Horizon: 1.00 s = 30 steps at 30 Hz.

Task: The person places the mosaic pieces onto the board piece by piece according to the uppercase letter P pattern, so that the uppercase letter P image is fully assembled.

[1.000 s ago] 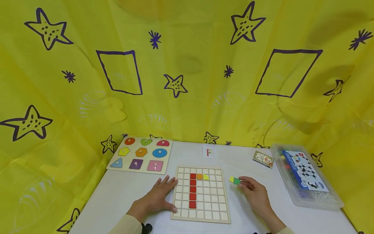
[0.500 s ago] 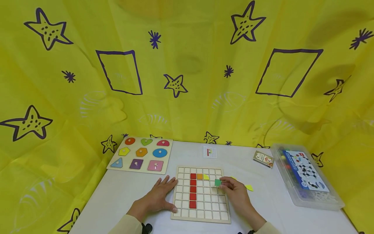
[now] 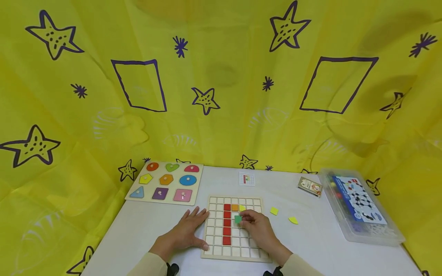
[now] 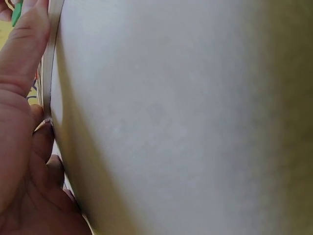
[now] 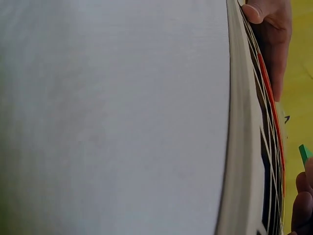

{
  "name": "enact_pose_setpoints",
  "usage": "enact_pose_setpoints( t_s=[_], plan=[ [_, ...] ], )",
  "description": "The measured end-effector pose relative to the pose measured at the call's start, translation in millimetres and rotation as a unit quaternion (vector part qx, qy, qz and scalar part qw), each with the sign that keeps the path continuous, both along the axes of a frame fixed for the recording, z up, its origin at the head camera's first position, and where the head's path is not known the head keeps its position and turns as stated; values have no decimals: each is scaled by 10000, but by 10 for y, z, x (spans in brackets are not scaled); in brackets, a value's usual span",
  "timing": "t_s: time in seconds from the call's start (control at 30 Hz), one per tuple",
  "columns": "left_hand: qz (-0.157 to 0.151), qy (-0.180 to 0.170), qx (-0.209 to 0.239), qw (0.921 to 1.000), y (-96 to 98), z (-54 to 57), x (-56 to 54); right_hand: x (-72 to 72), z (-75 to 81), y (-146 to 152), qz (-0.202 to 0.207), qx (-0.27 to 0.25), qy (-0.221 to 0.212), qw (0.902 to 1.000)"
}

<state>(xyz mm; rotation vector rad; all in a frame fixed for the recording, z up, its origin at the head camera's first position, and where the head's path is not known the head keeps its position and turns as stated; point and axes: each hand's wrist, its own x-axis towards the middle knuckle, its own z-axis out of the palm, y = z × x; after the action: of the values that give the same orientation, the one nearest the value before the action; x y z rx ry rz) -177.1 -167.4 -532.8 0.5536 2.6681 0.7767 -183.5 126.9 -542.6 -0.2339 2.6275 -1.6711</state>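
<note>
My right hand (image 3: 259, 229) pinches a green square tile (image 3: 238, 219) by its right side, just above the wooden grid board (image 3: 216, 251). The tile also shows at the edge of the right wrist view, tilted between the fingertips (image 5: 301, 205). Spread along the board's left edge is my left hand (image 3: 186, 232), fingers straight and thumb on the frame. A column of several red squares (image 3: 226, 222) sits in the grid. To the right of the top red one lie an orange square (image 3: 235, 207) and a yellow tile (image 3: 242, 208), which the right hand partly borders.
Two loose yellow tiles, a near-square one (image 3: 274, 211) and a curved one (image 3: 293, 220), lie right of the board. Behind it is a small pattern card (image 3: 246, 179). A shape puzzle (image 3: 165, 184), a small box (image 3: 310, 186) and a clear plastic case (image 3: 362, 207) stand around.
My right hand has carried the green tile left from the table onto the area over the board. The two yellow tiles at the right have come into view. The left hand stays put.
</note>
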Motion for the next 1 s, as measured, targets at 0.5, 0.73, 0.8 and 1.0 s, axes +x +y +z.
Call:
enact_pose_setpoints(
  t_s=[0.5,0.73,0.8,1.0],
  plan=[
    [1,-15,8,10000,-5,6,5,6,-46,-90,286,879,295,9953],
    [-2,1,51,10000,-12,-13,1,12,-29,-106,193,1116,515,9922],
    [-14,22,54,10000,-13,-18,-2,16,-16,-106,207,1147,533,9917],
    [11,-17,27,10000,1,-3,-3,14,-20,-94,211,1126,532,9920]
  ],
)
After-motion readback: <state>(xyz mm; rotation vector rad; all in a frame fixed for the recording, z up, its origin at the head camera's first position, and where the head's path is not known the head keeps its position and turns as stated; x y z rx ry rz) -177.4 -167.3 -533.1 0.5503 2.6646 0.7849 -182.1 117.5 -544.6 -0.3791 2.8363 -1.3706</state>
